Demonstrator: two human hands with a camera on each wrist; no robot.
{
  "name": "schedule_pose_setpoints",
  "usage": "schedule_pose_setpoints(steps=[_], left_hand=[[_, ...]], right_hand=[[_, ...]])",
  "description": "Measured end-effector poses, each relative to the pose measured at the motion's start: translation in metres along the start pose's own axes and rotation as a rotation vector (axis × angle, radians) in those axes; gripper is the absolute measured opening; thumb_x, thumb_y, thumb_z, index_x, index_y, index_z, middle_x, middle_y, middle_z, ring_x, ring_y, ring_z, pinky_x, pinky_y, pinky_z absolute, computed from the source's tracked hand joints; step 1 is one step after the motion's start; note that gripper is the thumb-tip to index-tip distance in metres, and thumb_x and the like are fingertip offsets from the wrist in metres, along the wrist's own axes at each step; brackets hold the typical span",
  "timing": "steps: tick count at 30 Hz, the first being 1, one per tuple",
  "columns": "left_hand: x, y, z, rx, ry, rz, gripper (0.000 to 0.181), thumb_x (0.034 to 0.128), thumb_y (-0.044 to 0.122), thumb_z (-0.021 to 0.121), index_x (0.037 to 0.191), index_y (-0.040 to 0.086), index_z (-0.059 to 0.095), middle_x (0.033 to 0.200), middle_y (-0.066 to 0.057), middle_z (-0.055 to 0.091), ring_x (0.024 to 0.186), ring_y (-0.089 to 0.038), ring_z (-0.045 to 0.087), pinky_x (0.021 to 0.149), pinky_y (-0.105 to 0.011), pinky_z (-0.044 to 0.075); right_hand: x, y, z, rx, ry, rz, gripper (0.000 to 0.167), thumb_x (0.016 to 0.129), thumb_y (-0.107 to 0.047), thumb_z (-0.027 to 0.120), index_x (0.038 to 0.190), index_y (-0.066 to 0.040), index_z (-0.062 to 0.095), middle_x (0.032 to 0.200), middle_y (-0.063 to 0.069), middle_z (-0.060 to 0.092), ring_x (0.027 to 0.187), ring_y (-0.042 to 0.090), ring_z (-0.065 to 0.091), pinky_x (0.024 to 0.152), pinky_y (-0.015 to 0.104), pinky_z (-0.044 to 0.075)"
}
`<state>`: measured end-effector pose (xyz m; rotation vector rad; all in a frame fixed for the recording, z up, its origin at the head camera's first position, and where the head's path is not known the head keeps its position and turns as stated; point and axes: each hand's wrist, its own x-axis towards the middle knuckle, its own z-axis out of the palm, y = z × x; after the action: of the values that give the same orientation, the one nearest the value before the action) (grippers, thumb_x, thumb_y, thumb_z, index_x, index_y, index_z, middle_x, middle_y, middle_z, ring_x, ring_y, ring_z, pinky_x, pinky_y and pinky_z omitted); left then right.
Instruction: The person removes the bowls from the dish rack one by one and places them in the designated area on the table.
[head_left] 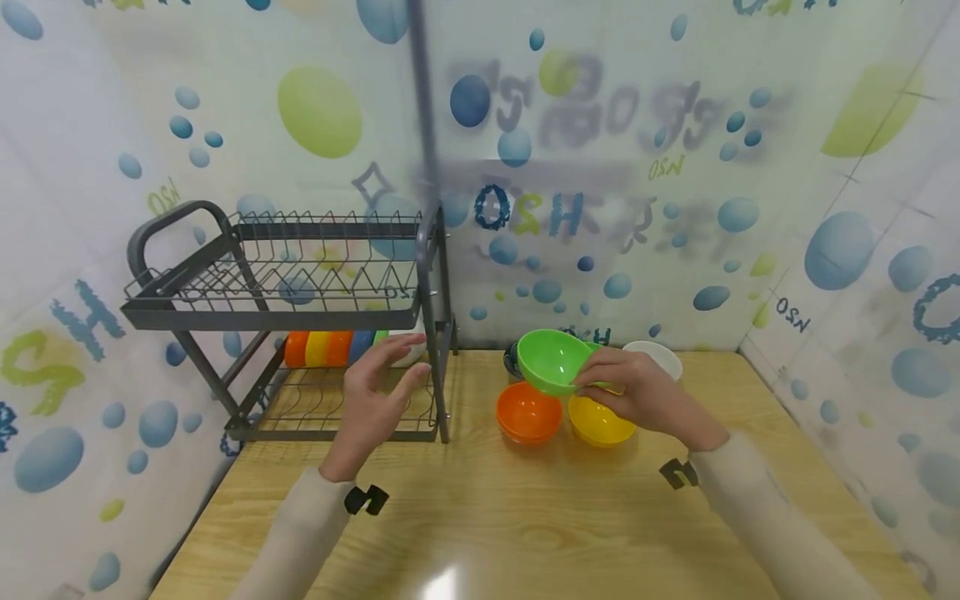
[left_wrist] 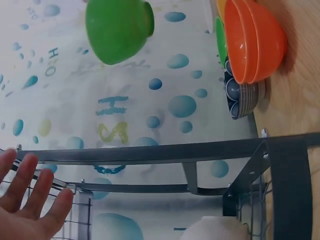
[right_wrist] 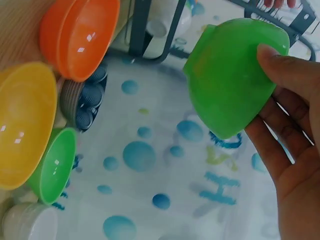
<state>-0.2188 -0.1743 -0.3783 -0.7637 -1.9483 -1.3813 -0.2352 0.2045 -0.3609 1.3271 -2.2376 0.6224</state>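
Observation:
My right hand (head_left: 633, 387) pinches a green bowl (head_left: 553, 361) by its rim, holding it tilted above the orange bowls (head_left: 528, 412) and the yellow bowl (head_left: 602, 419). In the right wrist view the thumb and fingers of the right hand (right_wrist: 295, 120) lie on opposite sides of the green bowl (right_wrist: 232, 75). My left hand (head_left: 378, 400) is raised in front of the rack's right part, fingers apart and holding nothing. The left wrist view shows the left hand's spread fingers (left_wrist: 37, 200) beside the rack, apart from the green bowl (left_wrist: 117, 30).
A two-tier dark rack (head_left: 270, 319) stands at the left, with colourful dishes (head_left: 318, 348) on its lower tier. Behind the orange bowls is a dark patterned bowl (left_wrist: 240, 95). Another green bowl (right_wrist: 55, 165) and a white bowl (head_left: 654, 358) stand at the back of the wooden table (head_left: 540, 533).

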Motion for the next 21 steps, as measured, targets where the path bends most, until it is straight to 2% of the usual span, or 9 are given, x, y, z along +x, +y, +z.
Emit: schedule_pose_setpoints(steps=[3,6,8,12,16,21], left_hand=[[0.0,-0.007,0.001,-0.07,0.057,-0.101,0.034,0.0948,-0.002,0.069,0.129,0.001,0.066,0.129,-0.017,0.064,0.123,-0.021,0.06,0.11,-0.028,0.05],[0.0,-0.015,0.003,-0.123,0.073,-0.21,0.032,0.099,0.005,0.067,0.13,0.0,0.062,0.131,-0.017,0.061,0.125,-0.026,0.057,0.108,-0.022,0.05],[0.0,-0.02,0.004,-0.135,0.059,-0.285,0.034,0.1013,0.013,0.065,0.133,0.001,0.061,0.134,-0.016,0.06,0.128,-0.027,0.057,0.105,-0.017,0.049],[0.001,-0.03,0.007,-0.142,-0.006,-0.416,0.043,0.1047,0.026,0.061,0.142,0.006,0.056,0.144,-0.011,0.059,0.136,-0.023,0.054,0.104,-0.011,0.046],[0.002,-0.035,0.011,-0.152,-0.044,-0.477,0.046,0.1059,0.033,0.058,0.145,0.01,0.056,0.146,-0.008,0.059,0.131,-0.016,0.057,0.104,-0.011,0.046],[0.005,-0.039,0.016,-0.17,-0.032,-0.487,0.043,0.1058,0.038,0.057,0.133,0.006,0.066,0.127,-0.017,0.07,0.114,-0.013,0.066,0.101,-0.018,0.051]], right_hand=[[-0.003,0.01,-0.001,-0.024,0.015,0.041,0.024,0.077,0.002,0.086,0.096,-0.011,0.08,0.095,-0.002,0.074,0.083,0.014,0.069,0.07,0.028,0.061],[-0.005,0.022,-0.001,-0.053,0.036,0.069,0.025,0.077,0.003,0.086,0.096,-0.012,0.081,0.094,-0.003,0.075,0.081,0.012,0.068,0.068,0.023,0.059],[-0.006,0.03,0.0,-0.066,0.052,0.081,0.024,0.077,0.004,0.086,0.095,-0.011,0.081,0.093,-0.002,0.075,0.078,0.011,0.067,0.067,0.021,0.057],[-0.009,0.046,0.002,-0.07,0.069,0.119,0.022,0.078,0.005,0.084,0.095,-0.009,0.081,0.092,0.0,0.075,0.078,0.012,0.067,0.066,0.029,0.059],[-0.013,0.062,0.005,-0.089,0.067,0.165,0.019,0.08,0.005,0.082,0.095,-0.007,0.081,0.091,0.002,0.076,0.08,0.017,0.071,0.069,0.037,0.062],[-0.017,0.08,0.007,-0.119,0.04,0.223,0.017,0.082,0.002,0.082,0.096,-0.007,0.081,0.092,0.003,0.077,0.081,0.018,0.072,0.072,0.037,0.062]])
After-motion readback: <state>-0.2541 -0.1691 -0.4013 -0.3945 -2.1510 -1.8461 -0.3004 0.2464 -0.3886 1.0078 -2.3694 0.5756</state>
